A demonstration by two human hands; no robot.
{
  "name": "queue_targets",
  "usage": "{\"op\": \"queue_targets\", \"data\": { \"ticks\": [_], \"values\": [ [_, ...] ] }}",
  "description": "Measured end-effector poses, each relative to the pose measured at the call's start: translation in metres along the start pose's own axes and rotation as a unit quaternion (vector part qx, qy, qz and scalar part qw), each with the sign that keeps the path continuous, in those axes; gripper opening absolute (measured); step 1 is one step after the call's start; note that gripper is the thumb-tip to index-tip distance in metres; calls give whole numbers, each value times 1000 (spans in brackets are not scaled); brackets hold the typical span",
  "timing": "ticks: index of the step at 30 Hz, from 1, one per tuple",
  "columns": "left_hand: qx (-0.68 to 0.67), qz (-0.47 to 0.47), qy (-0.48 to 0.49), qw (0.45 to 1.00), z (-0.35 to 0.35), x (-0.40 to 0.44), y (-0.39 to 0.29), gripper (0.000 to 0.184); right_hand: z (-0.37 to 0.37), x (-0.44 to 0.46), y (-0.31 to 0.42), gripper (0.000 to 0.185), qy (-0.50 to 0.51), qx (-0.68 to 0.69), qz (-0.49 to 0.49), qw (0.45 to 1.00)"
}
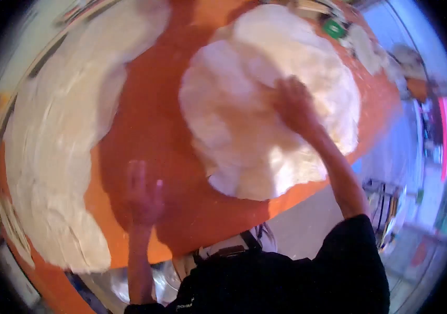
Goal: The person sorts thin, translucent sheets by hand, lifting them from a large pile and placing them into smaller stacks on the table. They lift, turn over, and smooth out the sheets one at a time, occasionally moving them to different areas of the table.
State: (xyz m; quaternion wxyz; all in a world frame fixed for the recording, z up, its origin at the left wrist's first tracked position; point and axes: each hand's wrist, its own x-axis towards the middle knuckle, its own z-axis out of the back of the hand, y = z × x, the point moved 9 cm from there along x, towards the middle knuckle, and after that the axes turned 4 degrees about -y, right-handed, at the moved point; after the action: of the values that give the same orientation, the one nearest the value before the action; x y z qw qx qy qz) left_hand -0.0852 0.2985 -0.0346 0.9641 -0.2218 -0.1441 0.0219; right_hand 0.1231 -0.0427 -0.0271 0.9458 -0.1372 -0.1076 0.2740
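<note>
Right hand (293,102) is reaching over pale sheet (234,131), upper centre, grip unclear; left hand (146,198) is hovering lower left, fingers apart.

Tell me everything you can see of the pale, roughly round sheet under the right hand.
The pale, roughly round sheet is creamy white and looks soft, perhaps dough, though blur leaves the material uncertain. It is one broad, uneven piece with a wavy, irregular edge, spread out on the orange table, which it touches. Shadows darken parts of its surface. The right hand is over it; contact cannot be told for sure.
</note>
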Motion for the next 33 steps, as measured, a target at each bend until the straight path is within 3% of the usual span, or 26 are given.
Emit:
{"op": "queue_targets", "data": {
  "ticks": [2, 4, 6, 8, 10, 11, 13, 15, 18, 21, 24, 25, 28, 30, 32, 33],
  "values": [
    [94, 104, -11, 990, 45, -56, 60, 57, 4, 5, 1, 35, -14, 143, 47, 988],
    [155, 208, -47, 965, 75, -107, 115, 58, 10, 13, 21, 31, 22, 138, 40, 989],
    [177, 236, -83, 952, 98, -150, 150, 61, 49, 17, 61, 28, -37, 169, 4, 985],
    [167, 223, -93, 956, 106, -182, 171, 61, 89, 17, 142, 25, -105, 264, 92, 954],
    [195, 228, -96, 949, 104, -194, 173, 55, 98, 25, 224, 25, -5, 510, 96, 855],
    [204, 228, -91, 948, 105, -199, 184, 52, 85, 26, 272, 26, 104, 563, 33, 819],
    [215, 240, -93, 942, 111, -212, 195, 42, 72, 21, 372, 28, 342, 618, 4, 708],
    [213, 233, -93, 944, 127, -217, 198, 41, 100, 31, 448, 30, 290, 727, 67, 619],
    [188, 210, -68, 957, 137, -232, 207, 49, 67, 25, 560, 33, 444, 822, 10, 356],
    [180, 219, -54, 957, 143, -240, 203, 59, 76, 9, 614, 37, 498, 791, -85, 343],
    [213, 220, -167, 937, 188, -255, 228, 56, 85, 9, 634, 37, 464, 759, -42, 454],
    [238, 250, -158, 925, 198, -264, 251, 59, 84, 10, 639, 43, 477, 693, -11, 541],
    [284, 239, -175, 912, 212, -275, 304, 52, 92, 7, 672, 25, 360, 730, 108, 570],
    [238, 253, -170, 922, 209, -288, 333, 48, 138, 18, 661, 23, 246, 641, 176, 706],
    [277, 298, -164, 899, 229, -281, 332, 31, 194, 23, 623, 22, 190, 673, 168, 695],
    [321, 261, -179, 892, 243, -284, 329, 17, 209, 20, 608, 22, 166, 688, 165, 687]
  ]
}}
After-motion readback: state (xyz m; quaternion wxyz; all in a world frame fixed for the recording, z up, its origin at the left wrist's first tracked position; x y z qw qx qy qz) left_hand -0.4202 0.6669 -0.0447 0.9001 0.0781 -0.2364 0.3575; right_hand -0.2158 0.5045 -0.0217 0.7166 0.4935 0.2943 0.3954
